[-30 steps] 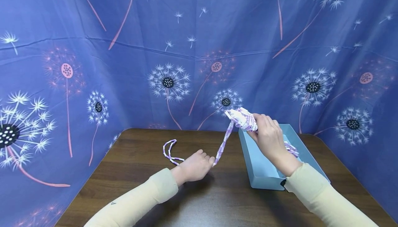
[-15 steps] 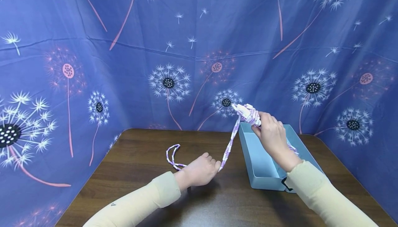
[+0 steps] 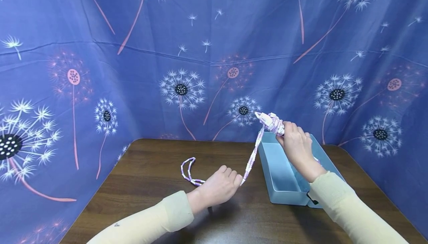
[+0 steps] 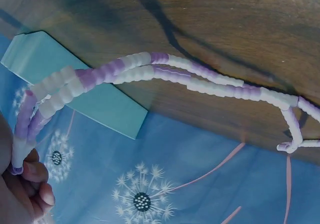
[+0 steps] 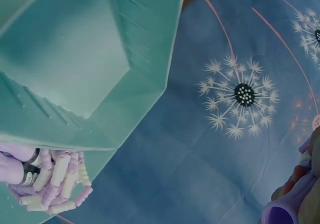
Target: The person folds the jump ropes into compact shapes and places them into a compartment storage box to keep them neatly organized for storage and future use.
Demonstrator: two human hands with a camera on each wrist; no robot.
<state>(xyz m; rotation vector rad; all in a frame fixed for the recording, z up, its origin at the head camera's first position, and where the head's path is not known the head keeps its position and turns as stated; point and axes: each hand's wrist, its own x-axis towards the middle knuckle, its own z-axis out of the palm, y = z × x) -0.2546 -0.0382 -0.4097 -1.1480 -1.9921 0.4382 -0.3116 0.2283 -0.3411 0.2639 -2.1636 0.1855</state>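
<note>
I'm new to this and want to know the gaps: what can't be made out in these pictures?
Head view: part of the beaded rope, hidden inside the left hand.
Right wrist view: most of the right hand, cut off by the right edge.
Right wrist view: markings on the black bands, too small to read.

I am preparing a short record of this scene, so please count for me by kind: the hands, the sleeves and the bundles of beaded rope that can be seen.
Hands: 2 (left hand, right hand)
Sleeves: 2 (left sleeve, right sleeve)
Beaded rope bundles: 2 (held bundle, unheld bundle)
Total: 6
</note>
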